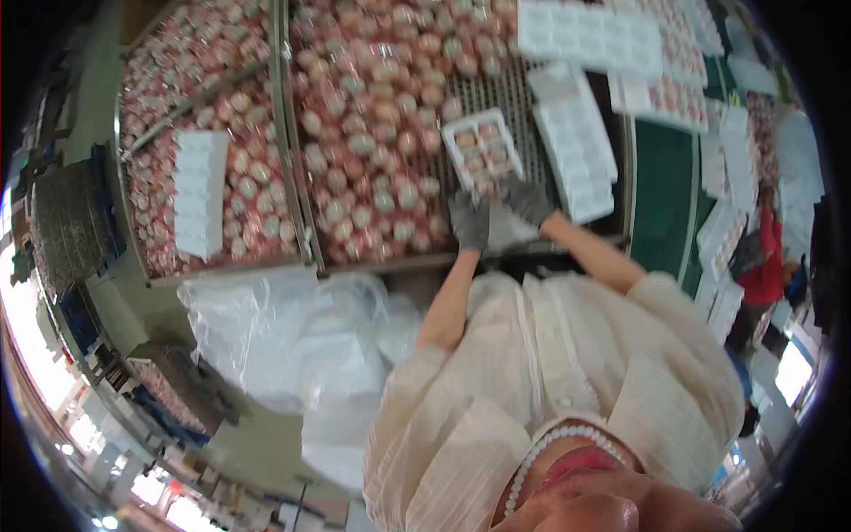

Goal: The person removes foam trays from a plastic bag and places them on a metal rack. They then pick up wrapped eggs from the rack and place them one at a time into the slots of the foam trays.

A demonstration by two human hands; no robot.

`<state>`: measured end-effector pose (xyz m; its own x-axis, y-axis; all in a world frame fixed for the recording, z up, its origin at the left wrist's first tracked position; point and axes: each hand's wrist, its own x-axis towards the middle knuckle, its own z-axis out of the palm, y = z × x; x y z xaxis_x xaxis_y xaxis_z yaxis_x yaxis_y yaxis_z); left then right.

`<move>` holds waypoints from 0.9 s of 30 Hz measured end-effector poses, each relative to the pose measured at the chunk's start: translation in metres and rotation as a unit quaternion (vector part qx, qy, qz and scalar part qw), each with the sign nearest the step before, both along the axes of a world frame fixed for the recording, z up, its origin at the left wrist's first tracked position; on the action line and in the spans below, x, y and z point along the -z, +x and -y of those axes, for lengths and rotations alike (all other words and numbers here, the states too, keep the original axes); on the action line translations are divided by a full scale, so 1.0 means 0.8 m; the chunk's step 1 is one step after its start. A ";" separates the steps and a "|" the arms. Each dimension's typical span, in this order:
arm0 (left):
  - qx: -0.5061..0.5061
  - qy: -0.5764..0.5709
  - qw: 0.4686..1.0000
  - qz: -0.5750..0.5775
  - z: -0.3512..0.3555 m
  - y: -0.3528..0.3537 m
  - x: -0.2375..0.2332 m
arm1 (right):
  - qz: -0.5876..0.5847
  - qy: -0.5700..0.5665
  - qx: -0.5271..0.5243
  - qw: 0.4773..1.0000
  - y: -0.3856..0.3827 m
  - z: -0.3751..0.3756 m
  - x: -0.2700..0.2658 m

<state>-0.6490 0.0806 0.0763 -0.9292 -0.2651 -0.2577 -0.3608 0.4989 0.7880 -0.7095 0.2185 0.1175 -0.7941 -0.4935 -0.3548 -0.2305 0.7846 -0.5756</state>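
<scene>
Both my hands wear grey gloves. My left hand [470,222] is at the near end of a white compartment tray [454,152], its fingers closed around something small that I cannot make out. My right hand [529,202] is beside it at the tray's near right corner, fingers bent inward; what they hold, if anything, is hidden. Several pinkish-white round pieces lie in the tray's compartments. The tray rests on a slotted dark surface [523,106]. Just left of it is a heap of shiny, round, pink-and-white pieces [372,133], apparently wrapped in clear film.
White compartment trays [576,146] lie right of my hands, with more trays [589,40] behind. Another white tray [200,191] sits on the left heap, beyond a metal divider [285,133]. Clear plastic bags [292,337] hang below the bench edge. A person in red [764,257] is at far right.
</scene>
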 end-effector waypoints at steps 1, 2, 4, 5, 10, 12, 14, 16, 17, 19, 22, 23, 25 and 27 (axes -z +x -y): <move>0.006 0.044 0.999 0.004 0.005 -0.004 0.020 | 0.029 -0.054 -0.021 0.998 -0.004 0.009 -0.001; -0.032 0.098 0.994 -0.041 0.004 -0.010 0.034 | -0.035 -0.067 -0.118 0.990 -0.009 -0.002 0.043; -0.007 0.094 0.995 0.030 0.012 -0.019 0.036 | -0.114 -0.029 -0.056 0.991 -0.007 0.004 0.063; -0.016 0.052 0.997 0.054 0.013 -0.022 0.025 | -0.136 0.014 -0.036 0.990 -0.011 0.021 0.017; 0.105 -0.056 0.991 0.061 0.010 -0.029 0.018 | -0.058 0.147 -0.069 0.985 -0.020 0.036 0.009; 0.110 -0.006 0.993 -0.048 0.018 -0.022 0.024 | -0.023 0.201 -0.098 0.974 -0.026 0.046 -0.007; 0.108 0.015 0.994 -0.025 0.027 -0.033 -0.005 | 0.004 0.234 -0.172 0.957 -0.034 0.046 -0.010; 0.211 0.017 0.976 0.058 0.034 -0.044 -0.016 | 0.023 0.234 -0.187 0.954 -0.043 0.041 -0.001; 0.208 0.018 0.976 0.058 0.037 -0.047 -0.017 | 0.044 0.231 -0.194 0.952 -0.047 0.046 -0.008; 0.220 0.013 0.974 0.056 0.039 -0.049 -0.018 | 0.081 0.236 -0.202 0.947 -0.055 0.046 -0.013; 0.223 -0.009 0.972 0.073 0.035 -0.054 -0.015 | 0.132 0.183 -0.171 0.959 -0.061 0.040 -0.021; 0.220 -0.018 0.973 0.074 0.033 -0.053 -0.014 | 0.133 0.182 -0.173 0.959 -0.060 0.029 -0.014; 0.233 -0.030 0.970 0.058 0.032 -0.052 -0.011 | 0.134 0.081 -0.116 0.981 -0.057 0.006 0.005; 0.231 -0.026 0.971 0.062 0.030 -0.051 -0.013 | 0.135 0.137 -0.108 0.975 -0.053 0.010 -0.006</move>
